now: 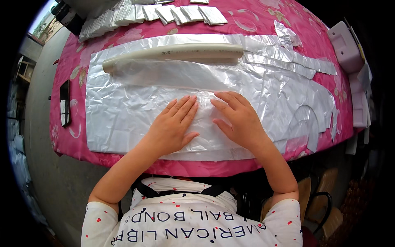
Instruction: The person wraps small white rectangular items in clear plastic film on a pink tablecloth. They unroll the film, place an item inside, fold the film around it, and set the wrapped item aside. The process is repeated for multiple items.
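Thin translucent plastic bags [123, 119] lie spread in a flat stack over the table, their handle ends toward the right. My left hand [175, 121] rests flat on the middle of the stack, fingers stretched out and together. Just right of it, my right hand [236, 119] is on or just above the plastic, with fingers apart and slightly bent. Neither hand holds anything. Beyond both hands a pale beige tube [177, 52] lies across the bags, with a sheet of the clear plastic along its near side.
A pink flowered tablecloth [197, 167] covers the table. Rows of folded plastic packets [152, 13] line the far edge. A black phone [65, 103] lies at the left, and a pale pink box [345, 46] stands at the right. Wooden chairs [325, 197] are below right.
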`<state>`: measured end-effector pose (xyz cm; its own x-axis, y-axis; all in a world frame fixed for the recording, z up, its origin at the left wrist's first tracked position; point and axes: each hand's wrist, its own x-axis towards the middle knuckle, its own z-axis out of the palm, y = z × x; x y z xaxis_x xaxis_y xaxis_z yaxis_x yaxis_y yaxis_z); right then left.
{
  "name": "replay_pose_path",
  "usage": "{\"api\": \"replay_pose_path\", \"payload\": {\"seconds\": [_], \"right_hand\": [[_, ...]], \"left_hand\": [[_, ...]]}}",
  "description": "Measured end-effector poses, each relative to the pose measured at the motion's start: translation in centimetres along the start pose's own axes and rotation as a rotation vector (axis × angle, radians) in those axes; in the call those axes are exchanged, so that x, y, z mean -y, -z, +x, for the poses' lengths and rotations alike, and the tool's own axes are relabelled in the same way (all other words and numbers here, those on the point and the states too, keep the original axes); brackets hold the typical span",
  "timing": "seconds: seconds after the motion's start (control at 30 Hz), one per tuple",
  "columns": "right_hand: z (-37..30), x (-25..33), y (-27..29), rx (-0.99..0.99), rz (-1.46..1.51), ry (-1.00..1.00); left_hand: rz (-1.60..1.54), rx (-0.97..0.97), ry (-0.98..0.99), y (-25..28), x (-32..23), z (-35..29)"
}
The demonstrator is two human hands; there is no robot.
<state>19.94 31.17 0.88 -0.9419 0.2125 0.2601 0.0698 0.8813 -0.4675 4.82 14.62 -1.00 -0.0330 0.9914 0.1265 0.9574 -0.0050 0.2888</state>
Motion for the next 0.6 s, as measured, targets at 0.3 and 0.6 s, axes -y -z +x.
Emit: {"api": "replay_pose_path", "payload": {"seconds": [0.3, 0.6], "right_hand": [[-6.4, 1.8, 3.6, 0.234, -0.069, -0.042], [-6.3, 1.1, 0.9, 0.05, -0.2, 0.195]], "left_hand": [[-0.024, 0.102, -0.011, -0.1, 0.0, -0.1], [-0.003, 0.109, -0.003, 0.0, -0.1, -0.3]]}}
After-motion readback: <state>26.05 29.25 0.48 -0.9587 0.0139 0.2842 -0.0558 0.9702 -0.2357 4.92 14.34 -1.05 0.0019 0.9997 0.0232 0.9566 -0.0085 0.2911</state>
